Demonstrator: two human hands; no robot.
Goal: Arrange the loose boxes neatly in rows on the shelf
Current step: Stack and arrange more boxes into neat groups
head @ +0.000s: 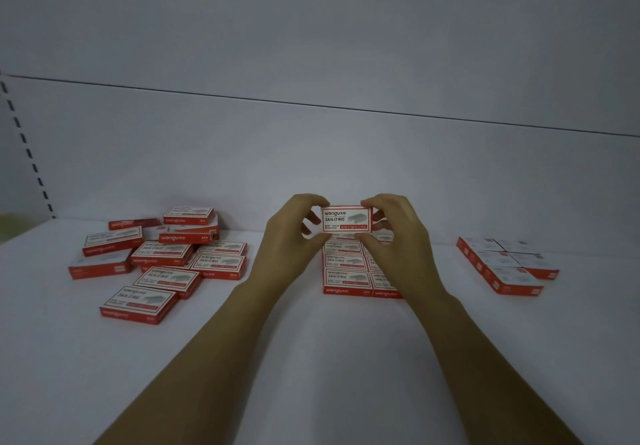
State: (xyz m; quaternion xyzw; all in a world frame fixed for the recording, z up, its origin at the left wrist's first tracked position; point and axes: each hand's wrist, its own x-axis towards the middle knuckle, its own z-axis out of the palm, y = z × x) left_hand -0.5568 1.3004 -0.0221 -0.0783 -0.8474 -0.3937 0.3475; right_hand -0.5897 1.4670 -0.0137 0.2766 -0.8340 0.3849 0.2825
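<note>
My left grip [294,233] and right grip [394,237] both pinch one staple box [346,219] by its ends, above the neat rows [346,273] on the shelf [311,358]; the loose pile [162,257] lies left.

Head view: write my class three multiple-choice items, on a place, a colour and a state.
1. Where on the shelf does the loose pile of boxes lie? A left; B right; C centre.
2. What colour are the boxes' sides? A blue; B red; C green.
3. How is the held box carried? A on a flat palm; B by one hand; C by both hands.
1 A: the jumbled boxes lie at the left. 2 B: each side shows red. 3 C: the left hand and right hand each grip an end.
</note>
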